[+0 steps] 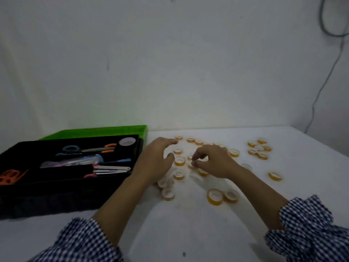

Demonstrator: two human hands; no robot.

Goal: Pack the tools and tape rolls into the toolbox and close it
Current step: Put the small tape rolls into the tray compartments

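Table (188, 233), white, set against a white wall.

Toolbox (56, 195): black, at the table's left edge, open. Its long axis runs left to right along the table. The green lid (105, 132) is laid back behind it, toward the far edge.

Tray contents:
- Blue-handled scissors (70, 149) in the far row, long axis parallel to the box, handles left and blades pointing right.
- One large tape roll (127, 141) lying flat in the far right corner compartment, hole upward.
- Metal tool (111, 170) in the near row, also lengthwise, its free end toward the right wall of the box.
- Orange scissors (10, 175) at the left end of the box, only partly in frame.
- The middle row is blurred and I cannot tell what is in it.

Small tape rolls (179, 161): yellow-rimmed, all still on the table and right of the toolbox. Nearly all lie flat with the hole upward.
- Main scatter mid-table, under and between the hands.
- A tight group (259, 148) toward the far right corner.
- One single roll (275, 175) off to the right.
- A touching pair (215, 196) nearer the front edge.

Left hand (156, 161): just right of the toolbox's right wall, above the scatter. Fingers are spread and loosely arched, and nothing is gripped.

Right hand (213, 161): beside the left hand but not touching it. Thumb and forefinger tips are drawn nearly together directly over a small roll. Blur hides whether they pinch it, so I cannot tell.

Both forearms are bare, with checked sleeves (81, 241) pushed up near the front edge.
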